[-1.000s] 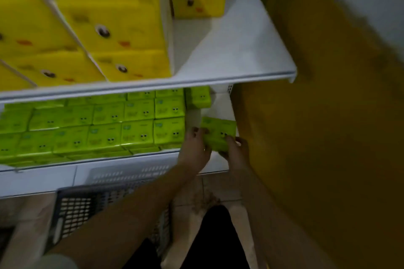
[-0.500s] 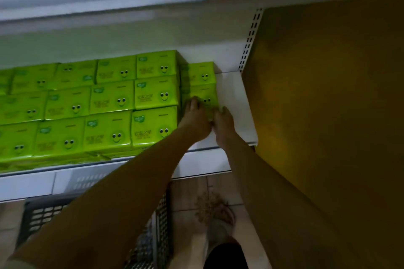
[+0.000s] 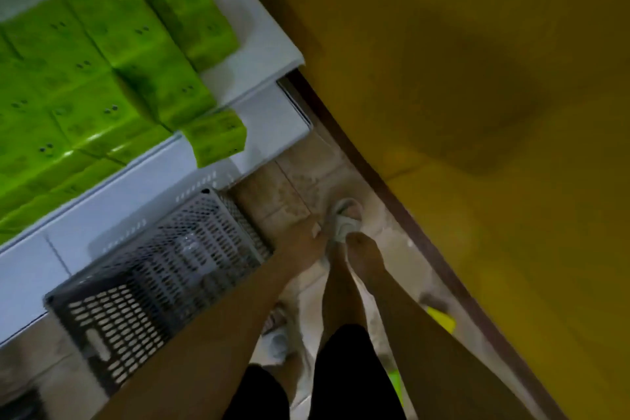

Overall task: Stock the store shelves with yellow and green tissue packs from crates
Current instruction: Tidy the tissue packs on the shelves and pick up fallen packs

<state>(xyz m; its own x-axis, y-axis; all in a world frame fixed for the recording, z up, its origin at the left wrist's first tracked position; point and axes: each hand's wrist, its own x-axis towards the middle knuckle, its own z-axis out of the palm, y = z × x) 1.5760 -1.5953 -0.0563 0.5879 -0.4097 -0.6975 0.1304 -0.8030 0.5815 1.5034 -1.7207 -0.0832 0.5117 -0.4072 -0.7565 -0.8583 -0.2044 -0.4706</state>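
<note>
Hanging empty over the perforated plastic crate [image 3: 160, 280], both hands' [image 3: 306, 235] [image 3: 363, 249] blurred grip looks relaxed beside glossy boxy green packs [image 3: 112, 78].

Both my arms reach down and forward, bare to the elbow, nearly parallel. Left forearm runs from lower left up toward centre; left hand [image 3: 306, 235] hangs low, fingers blurred, holding nothing I can make out. Right forearm comes in from lower right; right hand [image 3: 363, 249] sits just beside the left, apart from it, knuckles up, fingers seemingly loosely curled. Motion blur hides finger detail on both. My legs show below, in dark shorts.
</note>
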